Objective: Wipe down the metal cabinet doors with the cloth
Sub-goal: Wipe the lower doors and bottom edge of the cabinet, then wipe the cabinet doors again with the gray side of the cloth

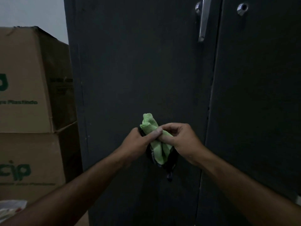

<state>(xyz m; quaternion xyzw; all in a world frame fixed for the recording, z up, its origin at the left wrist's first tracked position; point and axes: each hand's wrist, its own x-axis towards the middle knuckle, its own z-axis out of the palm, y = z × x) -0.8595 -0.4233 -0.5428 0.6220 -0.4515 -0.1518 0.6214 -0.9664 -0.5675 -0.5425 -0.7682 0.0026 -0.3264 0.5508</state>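
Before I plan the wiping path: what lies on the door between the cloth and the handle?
Nothing: in the head view, the dark door is bare between the green cloth and the metal handle.

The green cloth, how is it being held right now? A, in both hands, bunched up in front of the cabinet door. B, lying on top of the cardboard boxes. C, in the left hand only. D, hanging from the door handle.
A: the left hand and the right hand both grip the bunched green cloth in front of the dark cabinet door, well below the door handle.
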